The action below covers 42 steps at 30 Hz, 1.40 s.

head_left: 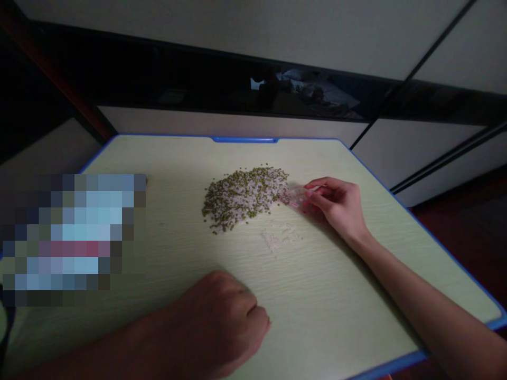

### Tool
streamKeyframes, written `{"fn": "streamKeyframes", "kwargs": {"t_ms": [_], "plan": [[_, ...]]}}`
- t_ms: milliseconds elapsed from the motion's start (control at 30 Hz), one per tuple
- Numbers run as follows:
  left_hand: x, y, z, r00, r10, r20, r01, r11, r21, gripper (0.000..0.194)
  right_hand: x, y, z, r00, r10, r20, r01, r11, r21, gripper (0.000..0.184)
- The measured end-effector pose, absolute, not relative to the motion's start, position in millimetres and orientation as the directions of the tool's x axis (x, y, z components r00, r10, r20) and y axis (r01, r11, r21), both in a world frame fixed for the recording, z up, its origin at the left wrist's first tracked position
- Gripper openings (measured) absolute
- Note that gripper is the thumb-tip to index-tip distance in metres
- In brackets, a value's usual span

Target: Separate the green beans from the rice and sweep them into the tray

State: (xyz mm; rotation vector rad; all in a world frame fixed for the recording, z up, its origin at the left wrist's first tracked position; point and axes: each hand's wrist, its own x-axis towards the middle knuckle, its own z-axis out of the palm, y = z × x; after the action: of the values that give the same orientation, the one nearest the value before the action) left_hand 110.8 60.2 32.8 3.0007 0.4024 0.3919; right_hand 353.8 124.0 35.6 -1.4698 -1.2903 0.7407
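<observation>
A heap of green beans mixed with pale rice-like grains (247, 192) lies near the middle of the table (340, 306). At the heap's right edge, my right hand (336, 203) pinches a small clear plastic bag (295, 195) between thumb and fingers. The bag's mouth touches the beans, and the hand partly covers its body. Nearer to me sits a small patch of pale grains (279, 236), apart from the heap. My left hand (227, 316) rests closed on the table in front of that patch, its fingers curled under. What it holds, if anything, is hidden.
On the left of the table a blurred-out bright rectangular object (93, 211) covers part of the surface. A blue rim with a blue handle (245, 140) runs along the far edge. Behind stands a pale cabinet with a glossy dark band (198, 79).
</observation>
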Motion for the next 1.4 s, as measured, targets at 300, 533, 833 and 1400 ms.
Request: {"fn": "streamKeyframes", "kwargs": {"t_ms": [300,533,833,1400], "plan": [[110.9,57.9,32.7,0.920,0.313,0.235,0.296,-0.950,0.104,0.024,352.8,123.4,34.6,0.212,0.972,0.103,0.325,0.030,-0.945,0.014],[112.5,58.3,32.8,0.919,0.299,0.258,0.283,-0.954,0.100,0.024,353.5,125.3,32.4,0.196,0.975,0.107,0.328,0.038,-0.944,0.013],[111.9,56.3,34.7,0.920,0.306,0.243,0.289,-0.952,0.104,0.024,352.5,125.5,30.3,0.167,0.978,0.127,0.329,0.066,-0.942,0.013],[113.0,57.9,33.6,0.921,0.294,0.256,0.281,-0.956,0.088,0.024,349.9,126.0,30.3,0.080,0.981,0.176,0.375,0.134,-0.917,0.012]]}}
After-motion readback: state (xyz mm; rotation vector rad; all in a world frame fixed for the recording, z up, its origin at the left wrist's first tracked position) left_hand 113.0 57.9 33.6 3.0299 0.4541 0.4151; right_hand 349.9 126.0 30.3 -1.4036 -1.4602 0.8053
